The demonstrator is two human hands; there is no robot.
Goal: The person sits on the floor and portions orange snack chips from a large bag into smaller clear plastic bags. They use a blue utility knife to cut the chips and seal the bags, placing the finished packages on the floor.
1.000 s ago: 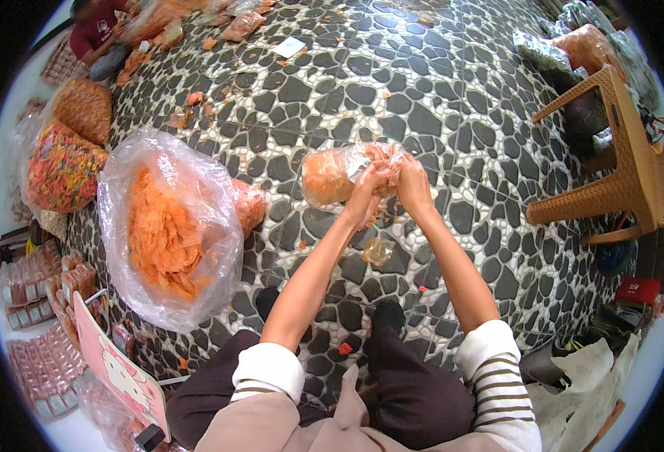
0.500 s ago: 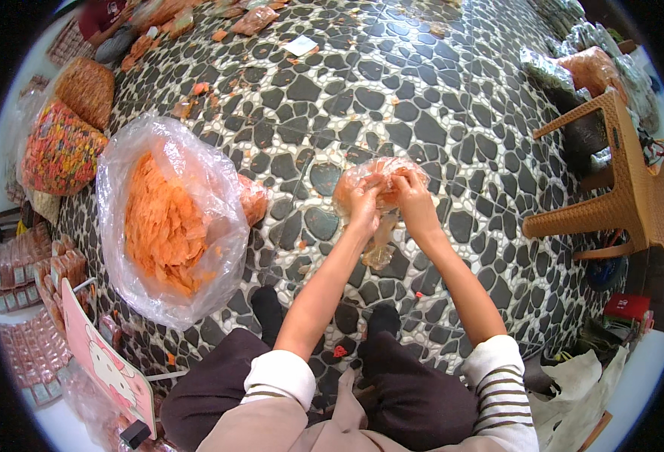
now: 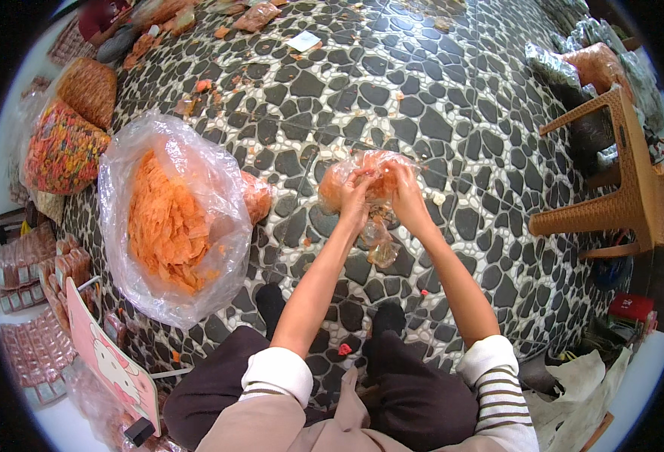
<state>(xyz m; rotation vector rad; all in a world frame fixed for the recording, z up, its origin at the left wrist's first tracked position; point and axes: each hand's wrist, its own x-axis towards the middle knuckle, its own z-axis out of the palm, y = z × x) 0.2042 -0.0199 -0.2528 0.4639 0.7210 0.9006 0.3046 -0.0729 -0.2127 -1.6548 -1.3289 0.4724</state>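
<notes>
A small clear plastic bag of orange chips rests on the patterned floor in front of me. The fingers of my left hand are closed on its near left part. Opposite them, my right hand pinches the plastic on the right side. My fingertips partly cover the bag's mouth. Just below my hands lies a crumpled piece of clear plastic. To the left stands a big open plastic sack, filled with thin orange chips. Another small filled bag sits against its right side.
Filled sacks and stacked packets line the left. Nearby is a low pink table. A brown plastic chair occupies the right. Orange scraps and a white paper lie farther off. Someone's dark red sleeve shows top left.
Both hands have shifted slightly left, the left one more, and they are a little farther apart. The small bag looks wider and extends farther left. The view has moved a little.
</notes>
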